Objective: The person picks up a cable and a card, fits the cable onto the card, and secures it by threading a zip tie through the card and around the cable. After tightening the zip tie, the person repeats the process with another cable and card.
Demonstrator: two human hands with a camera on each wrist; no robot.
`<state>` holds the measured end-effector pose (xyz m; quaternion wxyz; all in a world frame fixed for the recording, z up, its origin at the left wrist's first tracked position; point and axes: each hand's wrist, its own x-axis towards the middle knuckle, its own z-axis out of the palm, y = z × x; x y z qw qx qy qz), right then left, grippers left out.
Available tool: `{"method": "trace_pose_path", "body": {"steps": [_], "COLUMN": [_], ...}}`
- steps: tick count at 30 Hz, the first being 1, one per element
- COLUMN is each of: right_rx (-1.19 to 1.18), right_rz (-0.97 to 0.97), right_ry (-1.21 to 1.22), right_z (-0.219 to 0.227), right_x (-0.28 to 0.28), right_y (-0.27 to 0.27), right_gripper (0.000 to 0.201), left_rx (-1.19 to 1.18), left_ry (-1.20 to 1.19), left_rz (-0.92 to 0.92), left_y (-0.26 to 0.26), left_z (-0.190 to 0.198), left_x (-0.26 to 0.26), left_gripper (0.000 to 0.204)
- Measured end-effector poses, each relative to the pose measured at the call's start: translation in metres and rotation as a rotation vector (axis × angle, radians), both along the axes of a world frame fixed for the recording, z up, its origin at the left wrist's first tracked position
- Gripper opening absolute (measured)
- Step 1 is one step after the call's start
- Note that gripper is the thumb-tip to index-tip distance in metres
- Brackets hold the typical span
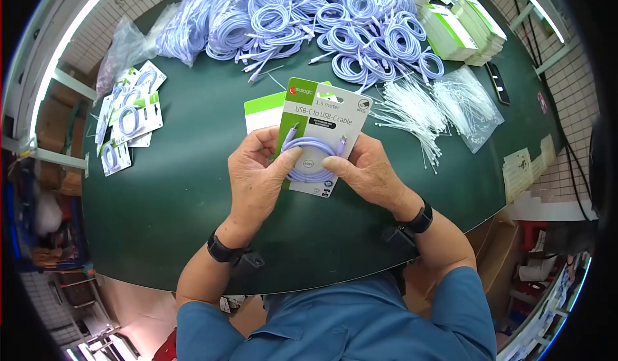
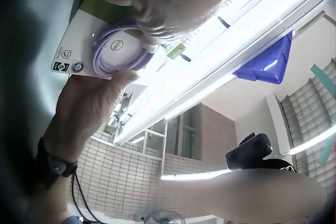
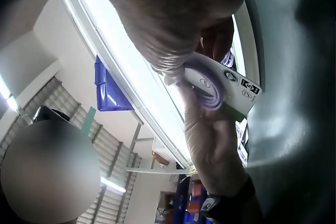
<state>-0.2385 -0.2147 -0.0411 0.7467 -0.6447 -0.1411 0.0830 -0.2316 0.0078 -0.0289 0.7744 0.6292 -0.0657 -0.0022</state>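
Both hands hold a white and green cable card [image 1: 335,107] up over the table, printed "USB-C to USB-C cable". A coiled lilac USB-C cable [image 1: 315,143] lies against its front, with both plug ends pointing up. My left hand [image 1: 257,181] grips the card's left side, thumb on the coil. My right hand [image 1: 373,174] grips the right side, its thumb also pressing the coil. Fingers behind the card are mostly hidden. Behind it, partly covered, is another green and white card [image 1: 261,110]. The left wrist view shows the coil [image 2: 100,56] between the two thumbs.
Bundles of lilac cables [image 1: 277,17] fill the table's far side. Carded cables [image 1: 129,120] are piled at left. White cable ties [image 1: 412,116] and a clear plastic bag [image 1: 467,107] lie at right, near stacked cards [image 1: 450,33] and a phone [image 1: 497,83].
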Motion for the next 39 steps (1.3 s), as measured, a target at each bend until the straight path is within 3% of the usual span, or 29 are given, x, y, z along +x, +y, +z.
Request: {"method": "trace_pose_path", "body": {"steps": [4,7,10,14,17,21,26,30,34,37,39], "right_rx": [-0.071,0.064,0.03,-0.021,-0.048,-0.075,-0.071,-0.072,-0.049,-0.04,-0.069], "right_rz": [0.082,0.142,0.084,0.034,0.01,-0.004,0.007,-0.055,-0.067,-0.059,-0.052], "right_ry": [0.067,0.111,0.089,0.038,0.01,0.003,-0.014,-0.049,-0.052,-0.062,-0.084], "right_z": [0.005,0.002,-0.001,0.002,0.003,0.003,0.001,0.002,0.01,0.01,0.009], "right_x": [0.009,0.012,0.011,0.008,0.004,-0.001,0.001,0.007,0.012,0.013,0.012], "right_y": [-0.011,-0.012,-0.005,0.0,0.004,0.007,0.009,0.004,-0.007,-0.009,-0.011], "right_gripper": [0.04,0.04,0.04,0.04,0.039,0.039,0.039,0.039,0.039,0.039,0.039], "left_rx": [-0.117,-0.175,-0.162,0.028,0.422,0.467,0.409,0.178,0.461,1.074,1.098], "left_ry": [0.075,0.095,0.084,-0.178,-0.458,-0.467,-0.433,-0.36,-0.566,-1.166,-1.172], "left_rz": [-0.07,-0.084,-0.055,0.101,0.112,0.124,0.064,0.071,0.151,-0.025,-0.068], "left_y": [0.0,-0.003,-0.008,-0.018,-0.014,-0.013,-0.01,-0.017,-0.001,0.011,0.006], "left_z": [-0.006,-0.007,-0.006,-0.006,-0.015,-0.019,-0.023,-0.014,0.016,0.036,0.034], "left_x": [-0.001,0.0,-0.001,-0.006,0.0,0.002,0.003,0.004,0.005,0.007,0.003], "left_gripper": [0.037,0.037,0.036,0.03,0.027,0.027,0.026,0.025,0.038,0.05,0.049]}}
